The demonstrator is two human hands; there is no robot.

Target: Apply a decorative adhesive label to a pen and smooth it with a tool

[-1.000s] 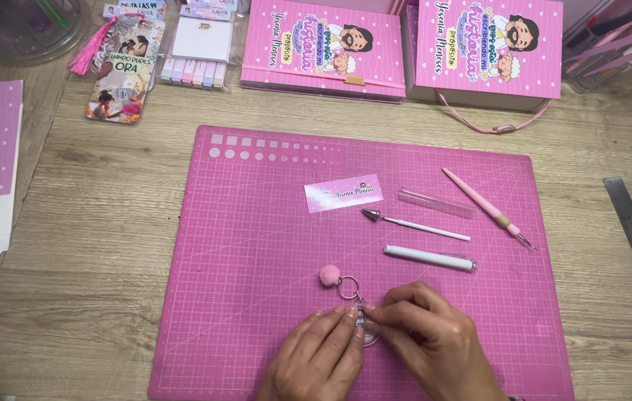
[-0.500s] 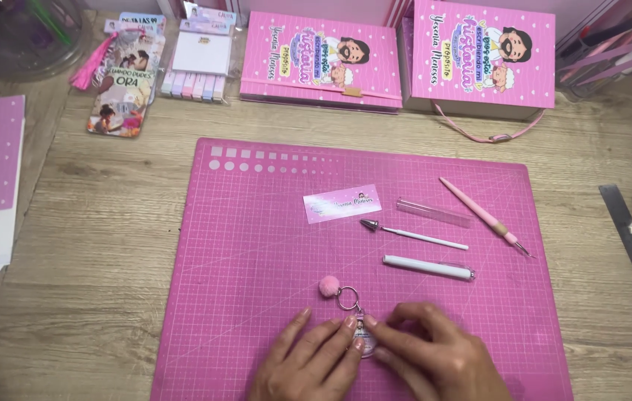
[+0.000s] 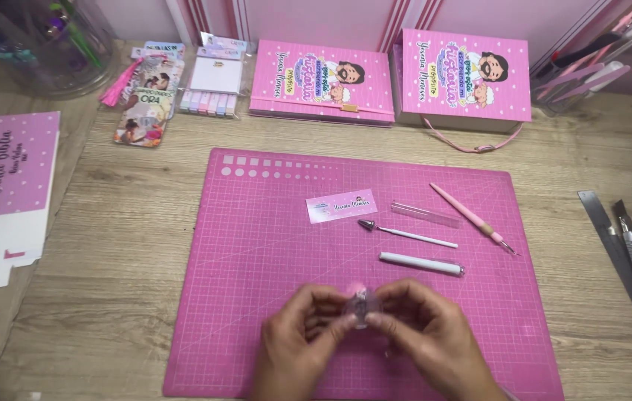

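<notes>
Head view shows two hands close together near the front edge of the pink cutting mat (image 3: 256, 245), which lies in the middle of the wooden worktop (image 3: 130, 245). The left hand (image 3: 297, 338) and the right hand (image 3: 435, 338) both pinch a small clear keychain charm (image 3: 360, 306) between their fingertips, lifted a little off the mat. A bit of its pink pompom (image 3: 354, 287) peeks out just above the fingers. Both hands are closed on the charm with thumbs and first fingers, so neither is open. It looks like the person is fitting or pressing something on the charm; the next move likely needs small, careful finger work so that the tiny part does not slip. Further back on the mat lie a small pink label (image 3: 341, 206), a clear strip (image 3: 426, 214), a thin white tool with a dark tip (image 3: 405, 234), a white pen-like stick (image 3: 421, 263) and a pink craft knife (image 3: 472, 217). Along the back edge of the worktop sit two pink boxes (image 3: 322, 83) (image 3: 464, 78). A metal ruler (image 3: 617, 252) lies at the right edge. Compared with a moment ago, the charm and its ring lay flat on the mat with the pompom in plain sight; now the charm is picked up and mostly hidden by the fingers.
</notes>
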